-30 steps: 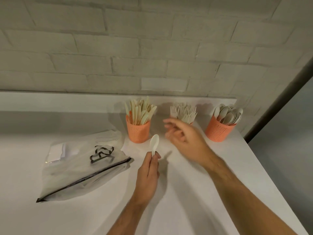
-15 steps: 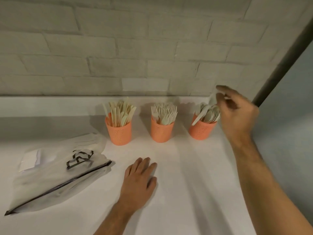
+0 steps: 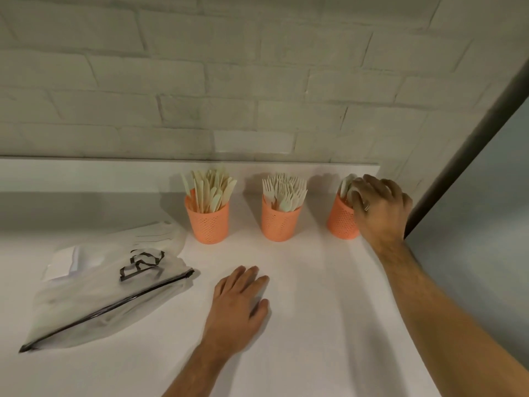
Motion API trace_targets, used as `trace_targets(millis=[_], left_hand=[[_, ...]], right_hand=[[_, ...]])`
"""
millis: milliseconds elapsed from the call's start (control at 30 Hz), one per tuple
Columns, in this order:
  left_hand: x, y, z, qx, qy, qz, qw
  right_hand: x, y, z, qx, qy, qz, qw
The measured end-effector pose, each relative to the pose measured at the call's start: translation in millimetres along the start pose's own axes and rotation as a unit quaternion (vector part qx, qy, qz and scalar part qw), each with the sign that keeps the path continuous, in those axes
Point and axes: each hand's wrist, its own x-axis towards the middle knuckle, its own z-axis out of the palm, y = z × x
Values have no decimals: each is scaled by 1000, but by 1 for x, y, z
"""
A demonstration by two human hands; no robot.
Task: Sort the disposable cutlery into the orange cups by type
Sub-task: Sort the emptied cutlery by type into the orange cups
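Knives [image 3: 208,193], forks [image 3: 283,193] cupped; no loose cutlery seen. Right hand [image 3: 378,207], 2 o'clock, fingers curled over spoon cup [image 3: 340,222]. Left hand [image 3: 237,308] flat, empty.

Perforated plastic cups [image 3: 207,222], matt table [image 3: 315,325]

White counter [image 3: 315,325] bears three orange cups [image 3: 282,220], zip bag [image 3: 108,287].

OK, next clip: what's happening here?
A person is sorting disposable cutlery into three orange cups by the wall. The left cup holds knives, the middle cup forks. The right hand is over the right cup, touching the cutlery in it. The left hand lies flat and empty on the table, beside a plastic bag.
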Motion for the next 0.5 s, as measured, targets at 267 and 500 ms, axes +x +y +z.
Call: trace_targets(millis=[267, 500], left_hand=[[-11, -12, -36, -2, 188, -23, 982], [-17, -70, -81, 210, 85, -144, 963]], right_hand=[[-45, -109, -33, 320, -59, -51, 944], [-106, -234, -5, 361, -405, -108, 833]])
